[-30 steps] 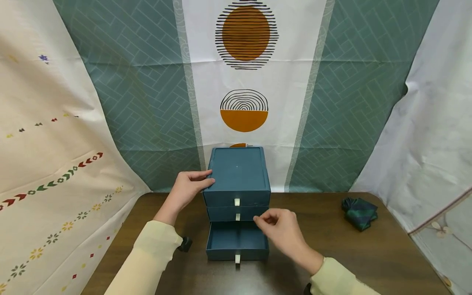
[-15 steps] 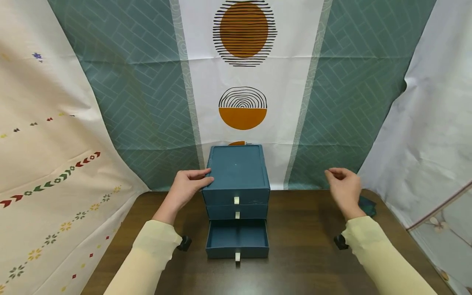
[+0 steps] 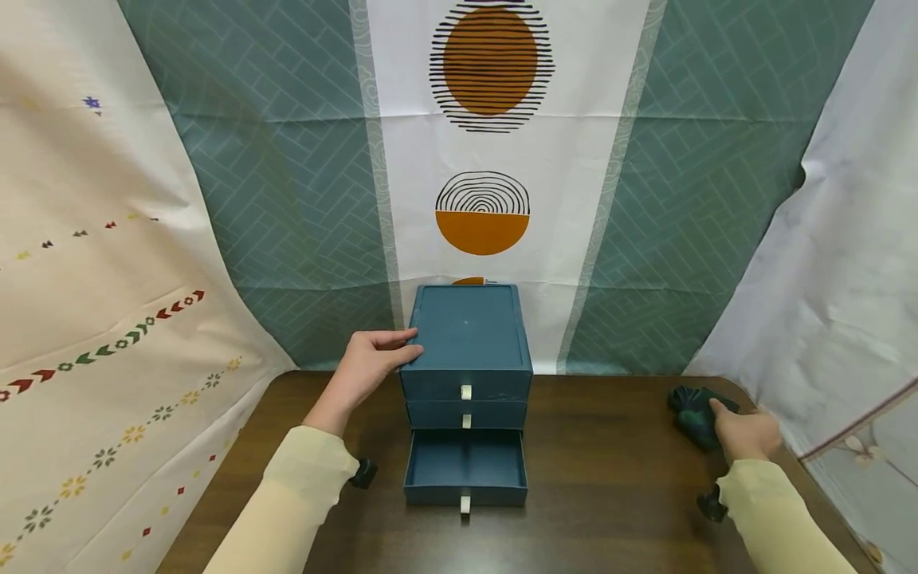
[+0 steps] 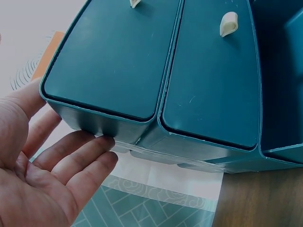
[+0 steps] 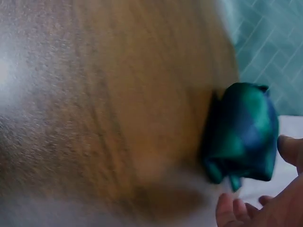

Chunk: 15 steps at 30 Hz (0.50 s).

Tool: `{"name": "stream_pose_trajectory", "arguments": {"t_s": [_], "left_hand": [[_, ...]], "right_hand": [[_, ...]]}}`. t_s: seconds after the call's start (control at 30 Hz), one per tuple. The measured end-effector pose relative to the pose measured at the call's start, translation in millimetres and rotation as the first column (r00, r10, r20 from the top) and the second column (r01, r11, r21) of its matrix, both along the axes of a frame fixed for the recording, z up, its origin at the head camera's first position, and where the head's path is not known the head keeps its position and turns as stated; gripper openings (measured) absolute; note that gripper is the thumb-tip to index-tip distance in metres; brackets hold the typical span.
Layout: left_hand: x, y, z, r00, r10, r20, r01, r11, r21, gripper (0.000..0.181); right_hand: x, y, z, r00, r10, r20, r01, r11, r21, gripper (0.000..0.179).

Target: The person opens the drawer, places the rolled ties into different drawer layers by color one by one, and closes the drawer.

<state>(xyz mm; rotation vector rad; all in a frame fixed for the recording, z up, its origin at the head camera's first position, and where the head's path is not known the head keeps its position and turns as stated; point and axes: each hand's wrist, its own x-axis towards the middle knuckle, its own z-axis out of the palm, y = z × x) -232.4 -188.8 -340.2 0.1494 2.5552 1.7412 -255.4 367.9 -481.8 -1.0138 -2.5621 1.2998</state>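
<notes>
A small teal drawer unit [image 3: 466, 335] stands in the middle of the table, its bottom drawer [image 3: 466, 488] pulled out with a bare floor showing. My left hand [image 3: 369, 363] rests at the unit's upper left side. In the left wrist view, straight fingers [image 4: 90, 163] lie against its side wall. Far to the right, my right hand [image 3: 747, 434] is at a bundled green and navy plaid cloth [image 3: 696, 416]. Its thumb [image 5: 289, 150] and fingers are spread on either side of the cloth in the right wrist view, with a gap to the fingertips.
The brown wooden table [image 3: 595, 478] has a patterned cloth hanging [image 3: 480, 143] behind it. A cream embroidered cloth [image 3: 107, 279] hangs at the left, a white one [image 3: 853, 239] at the right. Pale pull tabs [image 3: 466, 392] stick out of the drawer fronts.
My right hand has swung from beside the drawers across to the right and down to the plaid cloth. The left hand has stayed at the drawer unit's side.
</notes>
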Motion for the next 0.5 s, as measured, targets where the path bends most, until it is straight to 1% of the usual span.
{"name": "stream_pose_trajectory", "arguments": {"t_s": [0.07, 0.1, 0.2, 0.27, 0.33, 0.5], "left_hand": [[-2.5, -0.5, -2.3, 1.000, 0.000, -0.002, 0.000, 1.000, 0.001, 0.046], [-4.3, -1.1, -4.2, 1.000, 0.000, -0.002, 0.000, 1.000, 0.006, 0.046], [-10.7, -3.5, -11.7, 1.000, 0.008, -0.006, -0.008, 1.000, 0.017, 0.045], [-14.7, -5.6, -16.9, 1.000, 0.015, -0.011, -0.015, 1.000, 0.024, 0.045], [-16.9, -7.1, -20.7, 1.000, 0.022, -0.019, -0.021, 1.000, 0.021, 0.044], [-17.8, -9.0, -24.8, 0.999, 0.027, -0.032, -0.027, 1.000, 0.011, 0.043]], "right_hand": [[0.2, 1.9, -5.2, 0.998, 0.008, 0.070, -0.009, 1.000, 0.015, 0.103], [0.0, 2.6, -7.0, 0.995, 0.009, 0.101, -0.009, 1.000, 0.004, 0.106], [-2.5, 4.0, -8.9, 0.987, 0.021, 0.160, -0.019, 1.000, -0.010, 0.111], [-4.4, 4.1, -8.8, 0.986, 0.021, 0.165, -0.016, 0.999, -0.035, 0.111], [-6.3, 3.7, -8.4, 0.985, 0.037, 0.171, -0.031, 0.999, -0.037, 0.110], [-12.4, 0.3, -7.3, 0.987, 0.034, 0.159, -0.021, 0.996, -0.083, 0.105]]}}
